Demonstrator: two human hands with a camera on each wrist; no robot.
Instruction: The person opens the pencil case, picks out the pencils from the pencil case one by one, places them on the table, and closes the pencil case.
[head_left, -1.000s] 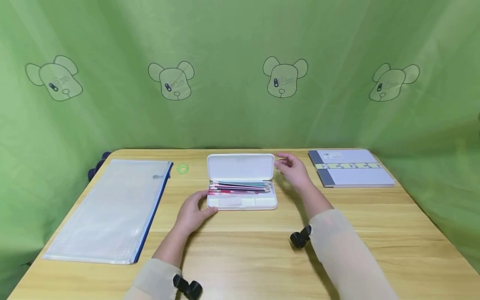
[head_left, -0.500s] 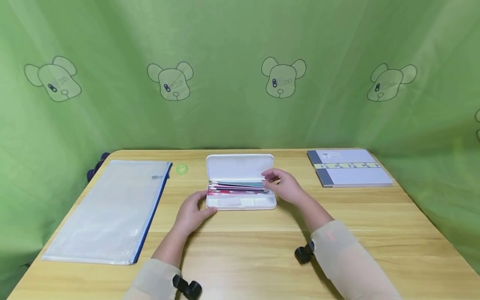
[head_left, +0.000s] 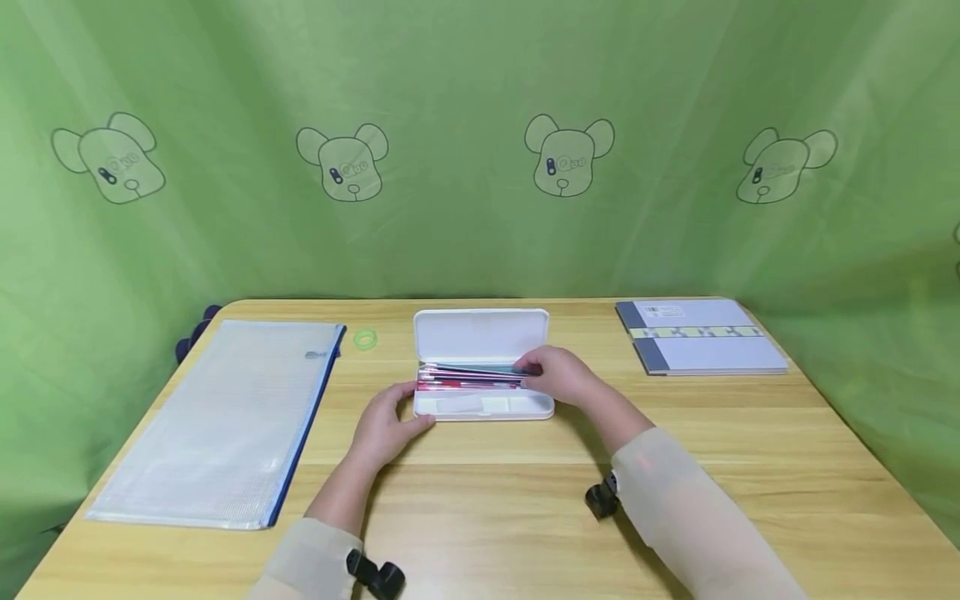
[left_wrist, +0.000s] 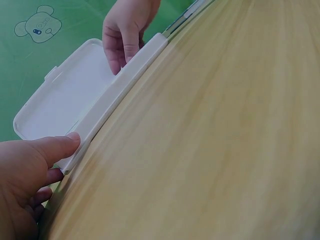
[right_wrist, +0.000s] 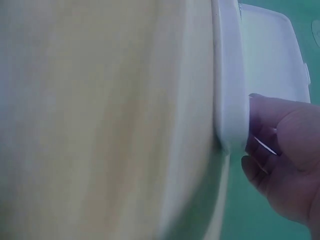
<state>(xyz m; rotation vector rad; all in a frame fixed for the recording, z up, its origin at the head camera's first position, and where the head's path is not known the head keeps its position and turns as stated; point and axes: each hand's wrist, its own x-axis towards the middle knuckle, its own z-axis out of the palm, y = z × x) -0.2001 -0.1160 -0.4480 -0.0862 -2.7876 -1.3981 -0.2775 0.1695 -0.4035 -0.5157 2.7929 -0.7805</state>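
A white pencil case (head_left: 482,335) lies open on the table, lid tilted up at the back. Several pencils (head_left: 468,376), dark, teal and red, lie side by side in its rear compartment. At the case's left end my left hand (head_left: 381,423) grips the corner, thumb along the front edge and fingers at the side. My right hand (head_left: 561,375) reaches into the right end, thumb and fingers curled around the pencils' ends. In the right wrist view, the case wall (right_wrist: 232,75) hides those fingertips. A whitish block (head_left: 460,404), perhaps an eraser, sits in the front compartment.
A clear zip pouch (head_left: 225,425) with a blue edge lies at the left. Beside it is a green ring (head_left: 365,338), possibly tape. A grey-and-white notebook (head_left: 705,337) with a yellow band lies back right. A green curtain (head_left: 465,242) hangs behind the table.
My right hand has moved left from beside the lid, down into the case, onto the right ends of the pencils. My left hand has stayed at the left corner.
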